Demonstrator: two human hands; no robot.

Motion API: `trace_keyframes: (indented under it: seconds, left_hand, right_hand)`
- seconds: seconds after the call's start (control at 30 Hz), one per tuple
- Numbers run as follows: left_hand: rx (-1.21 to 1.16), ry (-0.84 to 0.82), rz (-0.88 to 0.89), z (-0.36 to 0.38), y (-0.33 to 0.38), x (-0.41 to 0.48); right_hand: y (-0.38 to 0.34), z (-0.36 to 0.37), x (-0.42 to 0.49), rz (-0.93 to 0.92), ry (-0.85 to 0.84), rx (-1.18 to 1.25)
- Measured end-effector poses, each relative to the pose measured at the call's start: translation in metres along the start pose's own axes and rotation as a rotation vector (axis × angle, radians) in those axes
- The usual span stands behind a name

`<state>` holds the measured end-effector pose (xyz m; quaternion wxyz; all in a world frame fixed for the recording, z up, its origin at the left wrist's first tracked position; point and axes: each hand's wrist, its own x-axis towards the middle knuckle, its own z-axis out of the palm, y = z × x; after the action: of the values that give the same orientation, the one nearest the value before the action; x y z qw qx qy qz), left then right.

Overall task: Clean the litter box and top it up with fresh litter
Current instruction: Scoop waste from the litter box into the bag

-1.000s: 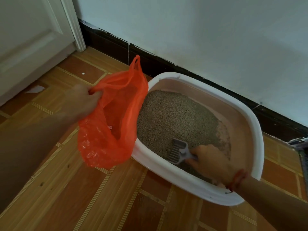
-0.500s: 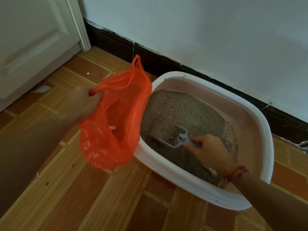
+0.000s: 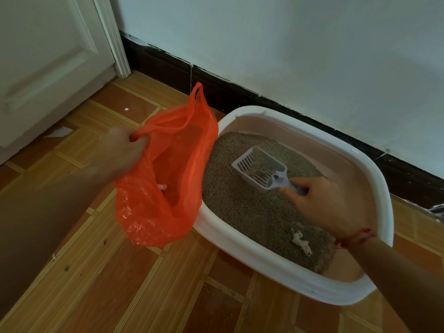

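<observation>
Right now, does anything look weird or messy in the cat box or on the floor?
Yes. A pale, stringy clump lies on the grey-brown litter in the near right corner of the white plastic litter box, unlike the granules. A torn white scrap lies on the wood-patterned floor by the white door.

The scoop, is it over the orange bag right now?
No, the scoop is over the litter inside the litter box, held by the right hand, beside the orange bag.
</observation>
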<state>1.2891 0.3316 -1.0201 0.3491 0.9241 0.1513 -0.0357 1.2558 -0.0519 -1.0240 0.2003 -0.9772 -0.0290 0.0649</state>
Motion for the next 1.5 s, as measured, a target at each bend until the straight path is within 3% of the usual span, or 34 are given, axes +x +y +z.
trace_keyframes:
  seconds: [0.97, 1.23, 1.5]
  left_hand:
    - [0.005, -0.002, -0.008, 0.002, 0.001, 0.0]
    - [-0.021, 0.03, -0.007, 0.001, 0.005, -0.001]
    - [-0.048, 0.015, 0.016, -0.001, 0.005, 0.001]
  right_hand:
    - [-0.007, -0.009, 0.008, -0.034, 0.042, -0.008]
    - [-0.026, -0.025, 0.005, -0.123, 0.03, 0.02]
    - [-0.09, -0.059, 0.023, -0.371, -0.092, -0.103]
